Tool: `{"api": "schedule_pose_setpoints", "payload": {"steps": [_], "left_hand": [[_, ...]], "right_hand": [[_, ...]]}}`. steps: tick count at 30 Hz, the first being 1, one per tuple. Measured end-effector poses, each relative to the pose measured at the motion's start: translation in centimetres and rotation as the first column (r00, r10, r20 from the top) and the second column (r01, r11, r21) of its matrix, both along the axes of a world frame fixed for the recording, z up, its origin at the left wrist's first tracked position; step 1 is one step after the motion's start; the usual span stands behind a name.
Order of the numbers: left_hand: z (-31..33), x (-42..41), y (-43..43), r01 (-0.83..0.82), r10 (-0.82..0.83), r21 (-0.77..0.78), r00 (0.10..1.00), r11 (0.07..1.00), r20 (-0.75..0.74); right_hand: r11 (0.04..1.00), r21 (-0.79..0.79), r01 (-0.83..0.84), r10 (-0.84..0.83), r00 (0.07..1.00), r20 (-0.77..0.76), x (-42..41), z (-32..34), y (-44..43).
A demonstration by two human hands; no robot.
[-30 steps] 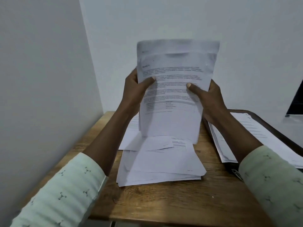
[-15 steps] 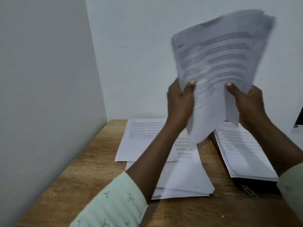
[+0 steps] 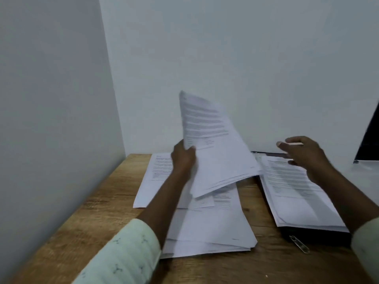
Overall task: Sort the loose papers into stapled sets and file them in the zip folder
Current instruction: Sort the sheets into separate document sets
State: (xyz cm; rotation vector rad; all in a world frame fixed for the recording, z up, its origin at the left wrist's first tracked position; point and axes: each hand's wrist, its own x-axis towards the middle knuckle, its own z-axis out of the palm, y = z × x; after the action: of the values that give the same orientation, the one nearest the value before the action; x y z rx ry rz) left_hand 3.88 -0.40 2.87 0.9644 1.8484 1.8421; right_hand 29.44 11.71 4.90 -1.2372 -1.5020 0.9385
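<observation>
Sorting looks partly done, by my reading. One squared stack of sheets [image 3: 297, 193] lies on the dark zip folder [image 3: 315, 236] at the right side of the table [image 3: 98, 212], on top of it rather than inside it, and the zipper pull [image 3: 299, 243] lies out on the wood at the folder's near corner. A loose pile [image 3: 209, 226] sprawls unevenly across the middle of the table, and a separate sheet [image 3: 155, 177] sits behind it towards the back left. No stapler is in view, and whether any set is stapled I cannot tell (the print is too blurred). So stapling, the rest of the sorting and the filing all appear to be left.

The left hand [image 3: 182, 158] grips a sheaf of papers [image 3: 215, 144] by its left edge, thumb on the front. The sheaf is raised and tilted above the loose pile, with its lower corner hanging low over it. The right hand [image 3: 303, 154] hovers over the far end of the stack on the folder, fingers spread and nearly straight, holding nothing that I can make out.

Room is tight. A wall [image 3: 51, 99] closes the table's left side and another runs along the back. The folder lies near the right front edge, and a dark object [image 3: 369, 136] stands further right. Bare wood shows mostly at the front and front left.
</observation>
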Motion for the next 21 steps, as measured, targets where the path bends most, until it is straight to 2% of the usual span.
{"api": "schedule_pose_setpoints", "payload": {"steps": [3,6,8,11,14,17,21], "left_hand": [[-3.6,-4.7,0.9,0.009,-0.004,-0.090,0.998,0.996,0.055],[-2.9,-3.9,-0.7,0.103,-0.080,-0.176,0.988,0.979,0.131],[-2.9,-3.5,-0.8,0.121,-0.088,-0.216,0.984,0.969,0.158],[-3.4,-3.2,-0.3,0.120,-0.087,-0.239,0.986,0.964,0.142],[-4.1,-3.4,0.2,0.196,-0.157,-0.234,0.972,0.952,0.172],[-3.9,-3.3,0.1,0.314,-0.263,-0.201,0.934,0.928,0.242],[-3.6,-3.0,0.0,0.494,-0.439,-0.074,0.822,0.866,0.362]], "right_hand": [[0.996,0.026,0.081,-0.085,0.931,0.354,0.0,-1.9,0.4],[0.999,0.009,0.051,-0.047,0.818,0.573,-0.8,-3.8,0.5],[0.999,-0.016,0.039,-0.019,0.752,0.659,-1.7,-5.0,0.3],[0.998,-0.049,0.048,0.000,0.709,0.705,-3.2,-6.4,-0.6],[0.999,0.003,0.052,-0.037,0.675,0.737,-3.7,-6.9,-1.2],[0.997,0.043,0.070,-0.082,0.764,0.640,-3.0,-6.5,-0.6],[0.983,0.146,0.109,-0.167,0.864,0.474,-1.0,-4.6,0.5]]}}
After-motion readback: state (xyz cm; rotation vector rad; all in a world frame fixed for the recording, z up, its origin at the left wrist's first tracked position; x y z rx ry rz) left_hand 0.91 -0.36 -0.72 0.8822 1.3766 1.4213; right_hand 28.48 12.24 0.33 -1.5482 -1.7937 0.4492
